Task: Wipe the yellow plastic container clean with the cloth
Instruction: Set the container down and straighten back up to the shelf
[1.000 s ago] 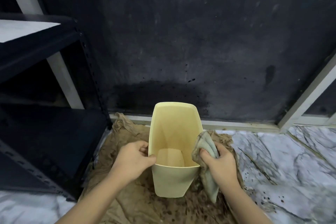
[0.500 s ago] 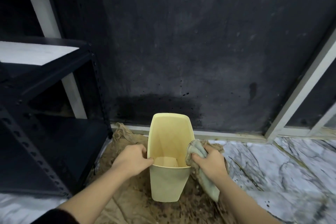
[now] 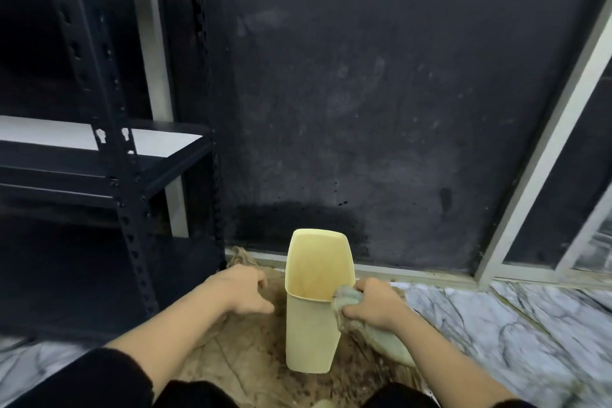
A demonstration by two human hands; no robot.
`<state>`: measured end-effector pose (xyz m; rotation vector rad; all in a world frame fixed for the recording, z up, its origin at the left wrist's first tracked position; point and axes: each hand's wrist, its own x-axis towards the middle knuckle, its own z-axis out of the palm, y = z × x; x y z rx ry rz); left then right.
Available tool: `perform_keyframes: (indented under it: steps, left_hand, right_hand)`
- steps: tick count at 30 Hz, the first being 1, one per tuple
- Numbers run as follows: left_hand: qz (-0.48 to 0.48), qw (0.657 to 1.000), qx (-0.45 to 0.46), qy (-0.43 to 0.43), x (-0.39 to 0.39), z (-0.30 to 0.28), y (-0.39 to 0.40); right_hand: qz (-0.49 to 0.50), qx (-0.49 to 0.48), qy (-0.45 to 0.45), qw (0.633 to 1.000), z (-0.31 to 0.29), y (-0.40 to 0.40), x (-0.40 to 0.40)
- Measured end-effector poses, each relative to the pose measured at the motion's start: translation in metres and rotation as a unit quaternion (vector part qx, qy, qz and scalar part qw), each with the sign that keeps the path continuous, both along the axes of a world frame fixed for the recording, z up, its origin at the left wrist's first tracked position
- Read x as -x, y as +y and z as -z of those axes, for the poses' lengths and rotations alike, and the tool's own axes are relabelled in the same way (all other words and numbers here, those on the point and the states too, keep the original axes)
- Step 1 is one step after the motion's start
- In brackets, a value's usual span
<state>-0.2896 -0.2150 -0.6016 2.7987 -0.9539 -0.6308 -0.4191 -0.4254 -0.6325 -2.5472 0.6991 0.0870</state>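
A dark, stained wall is seen well beyond both hands, with a darker wet-looking patch low on it directly past the container. A black metal shelving rack stands beyond and to the outer side of the left hand, its perforated upright nearest that hand and a pale shelf board set higher up. A pale metal frame slants upward beyond and to the outer side of the right hand. The marbled floor is spread out to the right of the right hand and is partly covered by a soiled brown sheet, which lies under both hands and under the container. The yellow plastic container is set upright on that sheet between the two hands, its open mouth turned toward the camera and brownish staining visible inside. The left hand is held just beside the container's left wall, fingers loosely curled and apart from it, gripping nothing. The right hand is closed around the cloth, which is bunched against the container's right rim edge and trails down below the wrist.
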Motion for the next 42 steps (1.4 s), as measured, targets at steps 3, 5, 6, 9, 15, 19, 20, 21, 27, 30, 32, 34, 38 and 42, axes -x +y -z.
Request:
perform_keyframes:
  steps: [3,5,6,9,15,19,20,21,27,30,32,34,38,42]
  left_hand:
    - [0.015,1.000,0.001,-0.003,0.013,0.002,0.007]
    - [0.025,1.000,0.004,-0.007,0.019,0.004,0.010]
    - [0.030,1.000,0.004,-0.007,0.022,0.005,0.012]
    - [0.040,0.999,0.009,-0.008,0.023,0.003,0.014]
    - [0.056,0.998,0.038,-0.002,0.007,0.004,-0.013]
    - [0.057,0.997,0.058,-0.001,-0.028,0.006,-0.048]
    - [0.051,0.997,0.063,0.001,-0.041,0.006,-0.058]
    - [0.046,0.997,0.065,0.003,-0.055,0.006,-0.069]
    - [0.035,0.998,0.045,0.000,-0.146,-0.005,-0.135]
    - [0.026,0.999,0.037,0.022,-0.169,-0.025,-0.153]
    - [0.026,0.999,0.027,0.036,-0.176,-0.046,-0.160]
    - [0.027,0.999,0.017,0.043,-0.179,-0.073,-0.165]
    - [0.024,0.998,0.005,0.061,-0.179,-0.150,-0.164]
    - [0.010,0.997,0.015,0.075,-0.172,-0.250,-0.155]
  right_hand:
    - [-0.006,-0.004,0.006,1.000,-0.001,0.009,0.012]
    - [-0.002,-0.003,-0.004,1.000,-0.001,0.012,0.019]
    - [0.001,-0.002,-0.008,1.000,-0.001,0.013,0.023]
    - [0.005,0.001,-0.020,1.000,-0.002,0.013,0.034]
    - [0.011,0.003,-0.006,1.000,-0.009,-0.007,0.017]
    - [0.030,-0.014,-0.005,0.999,-0.006,-0.038,-0.027]
    - [0.031,-0.022,-0.003,0.999,-0.006,-0.047,-0.040]
    - [0.030,-0.029,-0.001,0.999,-0.004,-0.056,-0.053]
    - [0.031,-0.048,0.026,0.998,-0.004,-0.110,-0.136]
    - [0.039,-0.056,0.055,0.996,-0.027,-0.126,-0.164]
    - [0.039,-0.062,0.076,0.994,-0.053,-0.129,-0.175]
    - [0.038,-0.071,0.099,0.992,-0.085,-0.130,-0.181]
    - [0.042,-0.083,0.128,0.987,-0.165,-0.127,-0.182]
    - [0.028,-0.063,0.136,0.988,-0.264,-0.121,-0.169]
